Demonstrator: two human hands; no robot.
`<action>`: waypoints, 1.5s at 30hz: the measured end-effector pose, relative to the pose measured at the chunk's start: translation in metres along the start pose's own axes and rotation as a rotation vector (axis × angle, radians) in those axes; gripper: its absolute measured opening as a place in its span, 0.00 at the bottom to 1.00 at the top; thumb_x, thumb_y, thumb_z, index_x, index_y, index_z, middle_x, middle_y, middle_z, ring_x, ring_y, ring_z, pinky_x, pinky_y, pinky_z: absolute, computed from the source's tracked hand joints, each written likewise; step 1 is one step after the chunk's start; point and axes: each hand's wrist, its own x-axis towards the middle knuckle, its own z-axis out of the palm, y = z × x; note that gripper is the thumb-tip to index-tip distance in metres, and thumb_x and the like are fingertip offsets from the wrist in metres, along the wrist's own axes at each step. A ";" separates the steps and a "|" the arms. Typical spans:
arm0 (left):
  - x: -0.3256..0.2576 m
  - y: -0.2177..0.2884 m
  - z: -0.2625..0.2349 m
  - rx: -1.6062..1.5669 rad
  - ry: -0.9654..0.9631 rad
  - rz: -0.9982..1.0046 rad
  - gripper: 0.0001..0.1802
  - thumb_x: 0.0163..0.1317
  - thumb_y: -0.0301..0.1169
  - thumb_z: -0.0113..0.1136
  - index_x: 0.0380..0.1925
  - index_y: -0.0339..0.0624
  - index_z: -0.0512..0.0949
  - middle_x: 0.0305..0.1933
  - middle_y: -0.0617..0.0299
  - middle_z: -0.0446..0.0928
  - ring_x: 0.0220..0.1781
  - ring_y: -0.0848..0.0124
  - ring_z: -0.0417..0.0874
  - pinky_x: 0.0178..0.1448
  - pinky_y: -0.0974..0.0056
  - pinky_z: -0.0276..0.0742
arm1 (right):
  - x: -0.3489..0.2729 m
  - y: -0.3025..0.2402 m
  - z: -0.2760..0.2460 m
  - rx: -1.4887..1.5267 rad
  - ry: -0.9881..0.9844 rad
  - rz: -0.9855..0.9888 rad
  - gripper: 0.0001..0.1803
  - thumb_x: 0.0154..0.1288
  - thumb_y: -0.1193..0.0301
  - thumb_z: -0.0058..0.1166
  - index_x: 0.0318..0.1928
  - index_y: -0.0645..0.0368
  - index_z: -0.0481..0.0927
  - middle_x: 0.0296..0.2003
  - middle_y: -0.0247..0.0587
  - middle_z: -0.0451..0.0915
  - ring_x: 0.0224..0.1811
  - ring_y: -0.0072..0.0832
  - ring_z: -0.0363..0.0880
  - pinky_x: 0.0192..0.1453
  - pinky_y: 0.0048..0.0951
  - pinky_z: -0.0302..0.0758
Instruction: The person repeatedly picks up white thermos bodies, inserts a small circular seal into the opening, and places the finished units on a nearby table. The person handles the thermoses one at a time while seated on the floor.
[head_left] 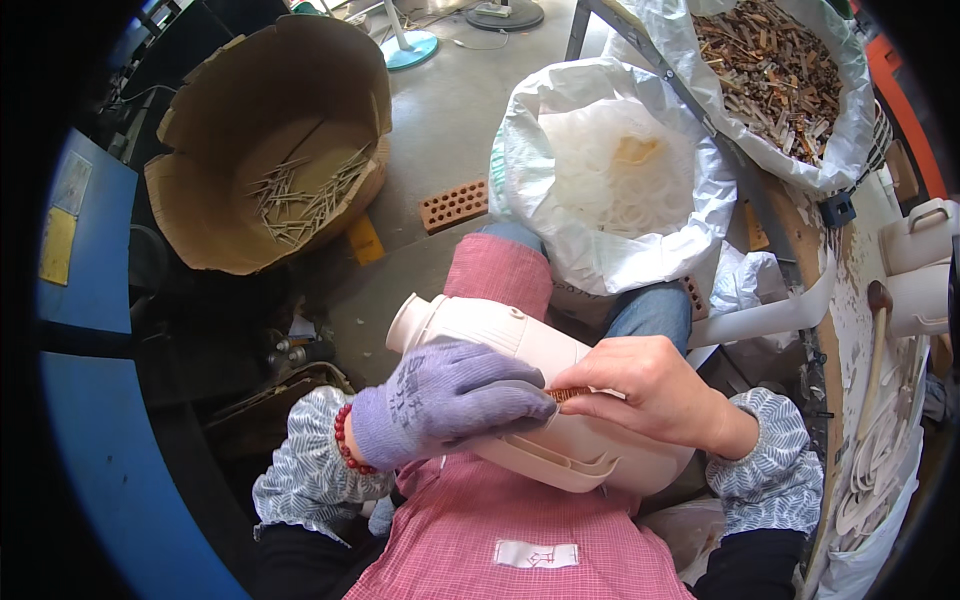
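A cream plastic jug-like body (515, 328) lies slanted across my lap, its round neck toward the upper left and its handle at the lower side. My left hand (450, 398), in a purple work glove, presses on it with fingers curled together. Bare, my right hand (655, 392) pinches a small copper-brown ribbed piece (566, 394) between thumb and fingers, against the body's upper surface. The gloved fingertips meet that piece's left end. Whatever lies under the fingertips is hidden.
A cut-down cardboard drum (200, 140) with thin sticks stands left. Ahead, a white sack (515, 150) holds translucent rings; another sack (850, 110) holds brown scraps. A perforated brick (454, 206) lies between. Right, a worn bench (850, 340) carries cream jugs (918, 245) and a wooden-handled tool (876, 350).
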 end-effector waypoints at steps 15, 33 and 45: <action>-0.070 0.004 0.033 -0.109 0.120 -0.129 0.34 0.45 0.32 0.75 0.55 0.49 0.72 0.61 0.44 0.71 0.58 0.50 0.78 0.57 0.54 0.76 | -0.001 -0.019 0.028 0.261 -0.293 0.167 0.11 0.61 0.66 0.59 0.39 0.60 0.83 0.32 0.45 0.80 0.37 0.42 0.80 0.42 0.36 0.76; -0.021 -0.035 -0.007 -0.308 0.087 -0.297 0.35 0.46 0.41 0.73 0.55 0.41 0.75 0.65 0.40 0.65 0.65 0.49 0.70 0.65 0.50 0.67 | -0.091 0.006 -0.029 0.015 0.332 0.230 0.22 0.58 0.61 0.63 0.47 0.65 0.80 0.35 0.50 0.82 0.37 0.41 0.81 0.43 0.35 0.76; 0.251 -0.086 0.124 -0.379 0.158 -0.061 0.17 0.70 0.35 0.50 0.49 0.33 0.74 0.46 0.51 0.78 0.50 0.62 0.78 0.58 0.63 0.71 | -0.394 0.170 -0.261 -1.245 1.378 0.959 0.28 0.62 0.56 0.59 0.56 0.63 0.74 0.50 0.58 0.78 0.52 0.51 0.78 0.56 0.44 0.73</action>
